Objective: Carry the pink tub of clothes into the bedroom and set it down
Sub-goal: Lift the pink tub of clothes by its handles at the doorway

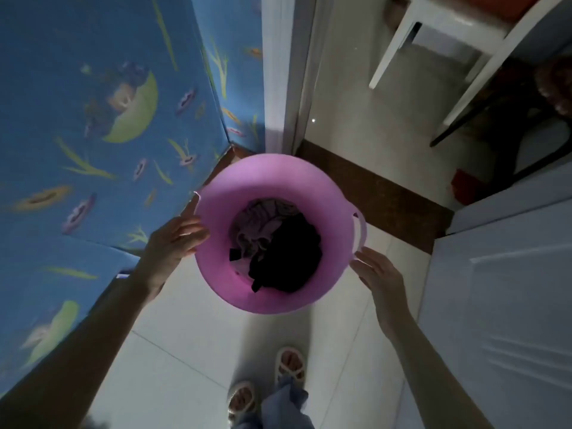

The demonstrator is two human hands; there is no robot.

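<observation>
The pink tub (272,171) stands low over the pale tiled floor, just inside a doorway. Inside it lie clothes (278,246), pale lilac cloth at the left and black cloth at the right. My left hand (173,239) lies against the tub's left rim with its fingers spread, not curled around it. My right hand (380,277) hovers at the right rim, just below the tub's side handle (360,227), fingers straight and apart. Whether the fingertips touch the tub I cannot tell.
A blue patterned panel (93,119) fills the left side, close to the tub. A white door (501,289) stands open on the right. A dark brown threshold (371,193) crosses the doorway, white chair legs (402,41) beyond it. My sandalled feet (289,365) are on the tiles below.
</observation>
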